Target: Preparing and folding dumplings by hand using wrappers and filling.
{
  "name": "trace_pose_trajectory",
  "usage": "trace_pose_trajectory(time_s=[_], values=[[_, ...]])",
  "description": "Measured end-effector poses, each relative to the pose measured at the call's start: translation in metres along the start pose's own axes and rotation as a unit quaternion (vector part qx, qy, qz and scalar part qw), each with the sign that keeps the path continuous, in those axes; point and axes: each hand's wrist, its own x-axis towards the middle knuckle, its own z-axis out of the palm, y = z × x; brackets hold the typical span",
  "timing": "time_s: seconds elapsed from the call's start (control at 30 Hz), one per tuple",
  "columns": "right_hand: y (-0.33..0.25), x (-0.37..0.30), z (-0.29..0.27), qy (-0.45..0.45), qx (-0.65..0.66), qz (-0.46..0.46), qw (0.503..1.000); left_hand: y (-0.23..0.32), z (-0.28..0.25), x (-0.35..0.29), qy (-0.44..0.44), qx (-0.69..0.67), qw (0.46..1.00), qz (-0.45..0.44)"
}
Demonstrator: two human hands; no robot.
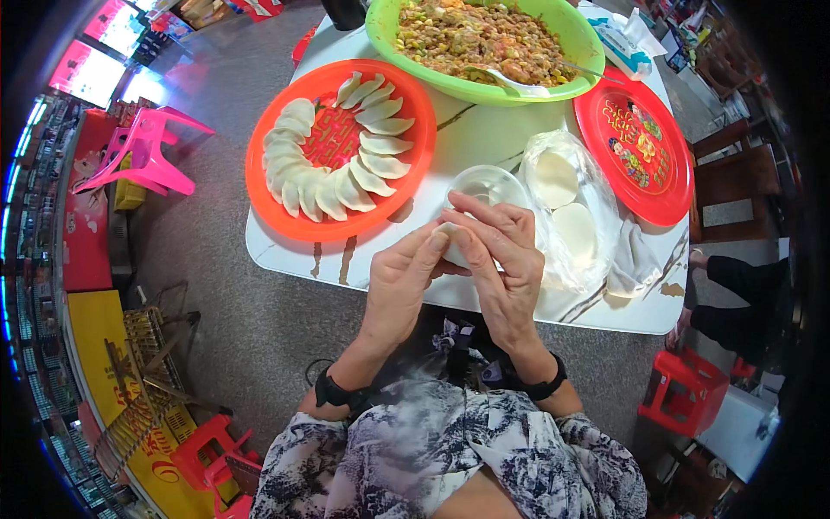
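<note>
Both hands meet over the table's near edge around a white dumpling (453, 251), mostly hidden by fingers. My left hand (406, 272) pinches its edge with thumb and forefinger. From the other side, my right hand (501, 268) presses the same dough. Just beyond the right fingers stands a small clear bowl (487, 181). To its right, round dumpling wrappers (555, 180) lie in an opened plastic bag (542, 259). A ring of finished dumplings (380, 164) covers the orange-red plate (259, 186) on the left.
At the far side sits a green basin (385, 43) of chopped filling with a white spoon (519, 85). A red patterned tray (596, 130), a tissue pack (618, 52) and a crumpled white cloth (635, 259) lie on the right. A pink stool (147, 151) stands on the floor at left.
</note>
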Motion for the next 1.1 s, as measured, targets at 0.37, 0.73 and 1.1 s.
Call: trace_pose_trajectory(time_s=[0.37, 0.73, 1.1], values=[[-0.003, 0.005, 0.012, -0.026, 0.062, 0.008, 0.998, 0.026, -0.015, 0.004, 0.004, -0.101, 0.995, 0.0], [-0.009, 0.015, 0.025, -0.041, 0.065, -0.038, 0.996, 0.027, -0.025, -0.002, 0.005, -0.036, 0.998, 0.049], [-0.007, -0.003, 0.017, -0.052, 0.092, 0.031, 0.994, 0.033, -0.023, -0.002, 0.044, -0.047, 0.997, 0.034]])
